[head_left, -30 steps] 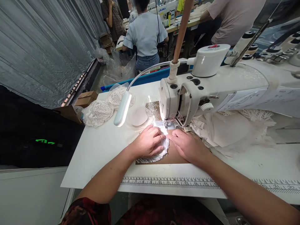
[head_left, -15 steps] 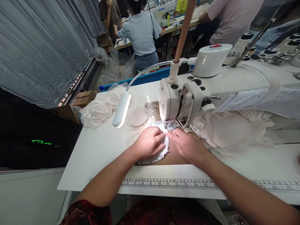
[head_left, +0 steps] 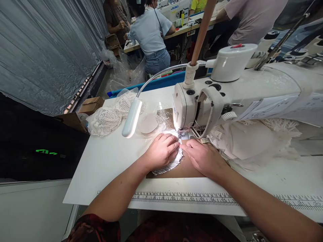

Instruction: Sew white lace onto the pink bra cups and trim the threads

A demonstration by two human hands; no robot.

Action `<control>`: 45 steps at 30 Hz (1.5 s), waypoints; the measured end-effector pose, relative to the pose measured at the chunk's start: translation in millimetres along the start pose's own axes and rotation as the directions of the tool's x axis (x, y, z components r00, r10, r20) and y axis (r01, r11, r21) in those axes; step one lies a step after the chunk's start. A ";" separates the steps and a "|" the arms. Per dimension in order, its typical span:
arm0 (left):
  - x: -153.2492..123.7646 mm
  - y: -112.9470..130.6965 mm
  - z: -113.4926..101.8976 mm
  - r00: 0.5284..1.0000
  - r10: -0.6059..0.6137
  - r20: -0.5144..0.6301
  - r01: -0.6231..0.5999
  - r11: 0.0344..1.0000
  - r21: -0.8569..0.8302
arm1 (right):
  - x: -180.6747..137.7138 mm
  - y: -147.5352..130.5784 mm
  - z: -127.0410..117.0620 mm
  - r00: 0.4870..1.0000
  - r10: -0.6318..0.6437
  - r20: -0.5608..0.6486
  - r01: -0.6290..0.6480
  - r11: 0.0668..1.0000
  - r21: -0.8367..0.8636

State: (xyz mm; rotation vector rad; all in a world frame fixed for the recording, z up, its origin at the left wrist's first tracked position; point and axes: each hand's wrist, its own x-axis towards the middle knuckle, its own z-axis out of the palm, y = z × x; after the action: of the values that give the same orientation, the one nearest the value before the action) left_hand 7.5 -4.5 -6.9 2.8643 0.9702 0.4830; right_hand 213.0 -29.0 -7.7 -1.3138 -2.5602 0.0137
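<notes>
A white lace cup-shaped piece (head_left: 174,164) with a ragged edge lies under the needle area of a white sewing machine (head_left: 185,104). My left hand (head_left: 163,151) is closed over this piece, fingers together and bent, pressing it onto the brown plate (head_left: 193,168). From the other side, my right hand (head_left: 202,156) meets the piece's right edge with its index finger and thumb, the other fingers curled under. Both hands' fingertips nearly touch just in front of the presser foot, whose tip is partly hidden. A lit lamp (head_left: 132,117) on a bendy neck hangs to the left.
Lace cups (head_left: 104,121) are piled at the table's left edge, and a pale pad (head_left: 148,124) lies behind my left hand. More pale lace fabric (head_left: 254,137) sits under the machine arm. A printed ruler (head_left: 186,198) runs along the front edge. Other people work at machines behind.
The lace piece has shifted slightly forward under my left hand, whose fingers are now more bunched. My right hand keeps nearly the same place. The view has tilted a little.
</notes>
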 end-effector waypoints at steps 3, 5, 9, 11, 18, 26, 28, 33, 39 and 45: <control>-0.7 -2.6 3.0 0.999 0.054 -0.001 -0.054 0.998 -0.013 | 0.8 0.4 -0.9 0.998 0.033 0.044 -0.035 0.998 0.046; -1.2 -4.2 3.9 0.998 0.064 0.004 -0.064 0.998 -0.009 | 2.1 0.3 -1.0 0.996 0.066 0.064 -0.071 0.995 0.075; -0.7 -5.8 3.1 0.998 0.067 0.009 -0.067 0.998 0.011 | 4.7 -1.1 0.6 0.995 0.093 0.036 -0.096 0.993 0.063; 0.2 -6.5 2.6 0.998 0.060 0.010 -0.060 0.998 0.020 | 5.5 -1.8 2.0 0.995 0.099 0.013 -0.100 0.995 0.031; 3.5 -9.7 1.9 0.998 0.043 0.054 -0.045 0.998 0.039 | 5.5 -1.3 5.4 0.996 0.088 -0.033 -0.089 0.996 -0.016; 5.1 -9.5 -4.5 0.995 0.025 0.099 -0.027 0.999 0.018 | 3.2 1.8 4.8 0.997 0.023 -0.071 -0.020 0.999 0.037; 5.7 -10.1 -5.1 0.994 0.023 0.103 -0.024 1.000 0.015 | 2.6 2.4 4.1 0.998 0.016 -0.065 -0.012 0.998 0.057; 7.1 -11.0 -5.8 0.995 -0.016 0.094 0.016 1.000 0.009 | 4.0 1.7 1.1 0.998 0.055 0.022 -0.057 0.994 0.090; 6.3 -12.2 -2.2 0.996 -0.083 0.045 0.082 0.996 0.025 | 7.8 -0.6 -1.3 0.986 0.114 0.120 -0.122 0.991 0.060; 2.3 -12.1 -2.2 0.996 -0.089 0.031 0.087 0.994 0.061 | 7.6 1.0 -0.7 0.988 0.123 0.088 -0.130 0.989 0.073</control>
State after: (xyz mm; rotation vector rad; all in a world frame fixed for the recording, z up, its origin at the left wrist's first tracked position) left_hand 1.5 6.6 -6.3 2.8562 1.1173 0.4032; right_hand 209.7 -22.4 -5.4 -1.4724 -2.5117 0.1952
